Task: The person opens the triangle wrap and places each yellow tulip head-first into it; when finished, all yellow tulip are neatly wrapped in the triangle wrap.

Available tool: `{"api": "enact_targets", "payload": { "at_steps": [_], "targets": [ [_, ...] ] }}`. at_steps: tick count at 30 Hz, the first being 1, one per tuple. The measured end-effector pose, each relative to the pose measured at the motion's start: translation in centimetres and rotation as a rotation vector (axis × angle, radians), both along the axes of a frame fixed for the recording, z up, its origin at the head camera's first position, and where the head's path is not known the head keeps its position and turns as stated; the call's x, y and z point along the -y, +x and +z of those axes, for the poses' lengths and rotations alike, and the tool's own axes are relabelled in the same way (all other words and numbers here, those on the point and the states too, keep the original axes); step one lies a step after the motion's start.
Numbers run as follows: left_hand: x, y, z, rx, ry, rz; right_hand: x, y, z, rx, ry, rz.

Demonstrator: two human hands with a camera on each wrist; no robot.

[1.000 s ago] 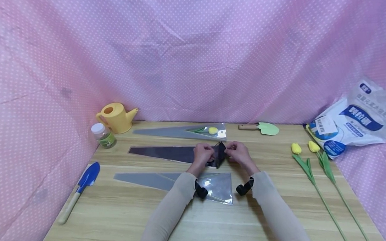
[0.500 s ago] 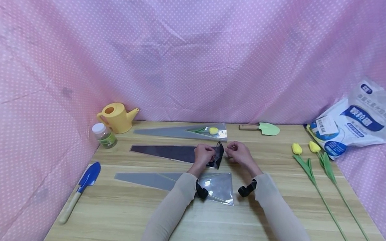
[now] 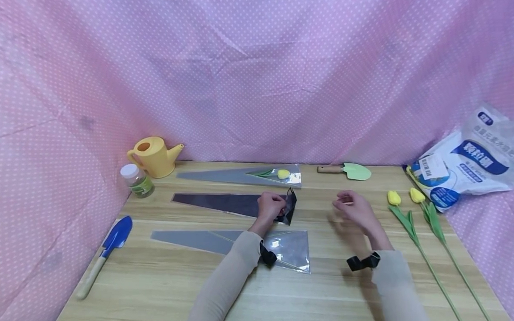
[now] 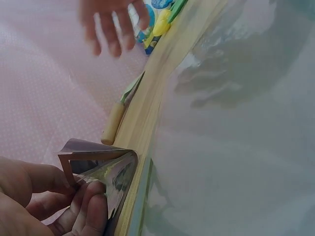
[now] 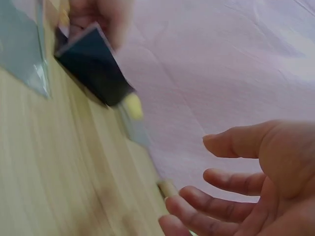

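Note:
My left hand [image 3: 270, 208] pinches the rim of a dark, tapered flower wrapping sleeve [image 3: 216, 203] lying on the table. In the left wrist view the mouth of this sleeve [image 4: 101, 156] gapes, its upper layer lifted away from the lower one. My right hand [image 3: 355, 211] hovers over the wood to the right of the sleeve, holding nothing. Its fingers are loosely bent and apart in the right wrist view. Two artificial yellow tulips, a left one [image 3: 393, 198] and a right one [image 3: 417, 195], lie with long green stems to the right of that hand.
Behind lies a grey sleeve [image 3: 211, 175] with a yellow tulip [image 3: 283, 174] inside; a clear-fronted sleeve [image 3: 290, 249] lies in front. Around them are a green trowel [image 3: 357, 171], blue trowel [image 3: 120, 231], yellow watering can [image 3: 156, 158], lidded jar [image 3: 140, 184] and white bag [image 3: 473, 157].
My right hand has let go of the sleeve's edge and moved right, towards the tulips. The left hand stays in place, still pinching the dark sleeve.

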State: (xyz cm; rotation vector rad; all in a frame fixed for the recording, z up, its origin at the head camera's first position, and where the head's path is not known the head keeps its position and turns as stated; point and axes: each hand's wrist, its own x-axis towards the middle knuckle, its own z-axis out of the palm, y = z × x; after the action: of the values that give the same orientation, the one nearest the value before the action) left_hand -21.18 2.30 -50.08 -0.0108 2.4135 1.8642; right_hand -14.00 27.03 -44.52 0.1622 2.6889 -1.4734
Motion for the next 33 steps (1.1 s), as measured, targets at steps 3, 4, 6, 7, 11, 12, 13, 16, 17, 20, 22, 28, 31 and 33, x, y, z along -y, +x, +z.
{"api": "enact_targets", "payload": {
  "at_steps": [3,4,6,7,11,12,13,16,17,20,22,28,31,33],
  "targets": [
    [0.1,0.0,0.0,-0.001,-0.003,0.001,-1.8,1.5,0.4,0.014,0.016,-0.024],
    [0.1,0.0,0.0,0.000,-0.004,0.002,-2.5,2.0,0.5,0.019,0.025,-0.033],
    [0.1,0.0,0.0,0.002,-0.009,0.005,-3.8,3.0,0.7,0.030,0.057,-0.054],
    [0.1,0.0,0.0,0.005,-0.012,0.006,-4.4,3.5,0.7,0.033,0.078,-0.065],
    [0.1,0.0,0.0,0.017,-0.008,0.007,-7.0,5.4,0.6,0.023,0.157,-0.110],
    [0.1,0.0,0.0,0.019,-0.005,0.008,-7.5,5.9,0.5,0.017,0.175,-0.120],
    [0.1,0.0,0.0,0.021,-0.002,0.009,-8.1,6.3,0.5,0.017,0.182,-0.132],
    [0.2,0.0,0.1,0.023,0.002,0.010,-9.8,7.4,0.3,0.028,0.210,-0.180],
    [0.3,-0.1,0.1,0.024,0.003,0.010,-10.2,7.7,0.3,0.040,0.220,-0.197],
    [0.3,-0.1,0.2,0.025,0.001,0.005,-11.5,8.7,0.1,0.084,0.244,-0.241],
    [0.3,-0.1,0.2,0.025,-0.006,0.003,-12.3,9.2,0.0,0.131,0.243,-0.257],
    [0.3,0.0,0.0,0.023,-0.018,-0.005,-14.2,10.7,-0.9,0.187,0.291,-0.241],
    [0.2,0.0,-0.1,0.023,-0.009,-0.007,-15.1,11.4,-1.6,0.157,0.342,-0.214],
    [0.2,0.0,0.0,0.022,-0.010,-0.006,-15.5,11.7,-1.9,0.160,0.368,-0.202]
  ]
}}
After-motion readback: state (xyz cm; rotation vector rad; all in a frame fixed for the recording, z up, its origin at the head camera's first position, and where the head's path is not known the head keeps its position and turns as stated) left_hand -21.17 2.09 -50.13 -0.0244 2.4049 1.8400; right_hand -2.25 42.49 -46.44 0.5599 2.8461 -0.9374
